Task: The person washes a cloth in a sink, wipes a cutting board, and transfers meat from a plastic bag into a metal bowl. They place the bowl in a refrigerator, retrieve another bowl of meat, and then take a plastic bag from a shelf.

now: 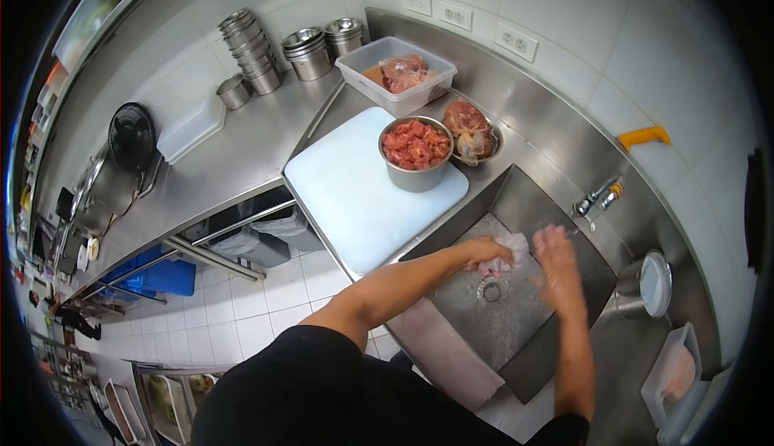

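Over the steel sink (592, 273), my left hand (484, 251) is closed around a bunched, wet, whitish cloth (514, 249); its exact kind is hard to make out. Just to the right of it, my right hand (558, 273) is raised with fingers stretched out, blurred by motion and holding nothing visible. Below the hands lies the drain (492, 289), with water splashed across the sink floor. The faucet (598, 197) stands on the sink's far right rim. A pale pink cloth (451, 357) hangs over the sink's near edge.
Left of the sink is a white cutting board (355, 196) bearing a steel pot of cut meat (416, 146). Behind it are bagged meat (470, 131) and a plastic tub (399, 95). Steel containers (310, 52) line the back counter. A lidded container (645, 285) stands at right.
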Demonstrator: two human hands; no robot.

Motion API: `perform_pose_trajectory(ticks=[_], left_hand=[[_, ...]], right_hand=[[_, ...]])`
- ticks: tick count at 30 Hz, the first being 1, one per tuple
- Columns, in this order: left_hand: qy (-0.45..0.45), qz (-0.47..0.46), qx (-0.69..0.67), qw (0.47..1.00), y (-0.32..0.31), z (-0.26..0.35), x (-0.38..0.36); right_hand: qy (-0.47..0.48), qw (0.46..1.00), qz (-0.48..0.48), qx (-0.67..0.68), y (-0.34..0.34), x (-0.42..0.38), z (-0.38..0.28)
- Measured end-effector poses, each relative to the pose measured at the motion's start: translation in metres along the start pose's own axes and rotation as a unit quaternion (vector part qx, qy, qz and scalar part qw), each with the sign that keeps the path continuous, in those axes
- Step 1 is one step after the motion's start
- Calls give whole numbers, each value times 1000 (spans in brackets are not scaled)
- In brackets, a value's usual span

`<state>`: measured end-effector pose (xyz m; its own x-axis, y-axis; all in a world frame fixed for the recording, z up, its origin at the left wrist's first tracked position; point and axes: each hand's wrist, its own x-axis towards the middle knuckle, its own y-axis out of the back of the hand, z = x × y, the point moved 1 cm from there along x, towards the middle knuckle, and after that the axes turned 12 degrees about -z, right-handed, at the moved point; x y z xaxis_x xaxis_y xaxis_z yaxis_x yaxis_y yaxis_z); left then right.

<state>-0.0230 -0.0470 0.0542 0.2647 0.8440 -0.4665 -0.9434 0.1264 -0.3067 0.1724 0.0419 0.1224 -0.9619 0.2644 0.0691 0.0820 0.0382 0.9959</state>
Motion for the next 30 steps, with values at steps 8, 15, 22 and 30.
perform_pose_trajectory(ticks=[8,15,22,30], left_hand=[[105,-291,-86,947,-42,-8,-7],[79,-141,469,868,-37,-44,35],[69,34,618,782,-62,-64,1],[-50,92,431,896,-57,-54,-82]], right_hand=[[78,989,58,116,-22,-5,-43],[-66,992,-81,66,-74,-8,-40],[-189,964,-148,117,-121,-21,-55],[-127,920,-81,362,-65,-66,-68]])
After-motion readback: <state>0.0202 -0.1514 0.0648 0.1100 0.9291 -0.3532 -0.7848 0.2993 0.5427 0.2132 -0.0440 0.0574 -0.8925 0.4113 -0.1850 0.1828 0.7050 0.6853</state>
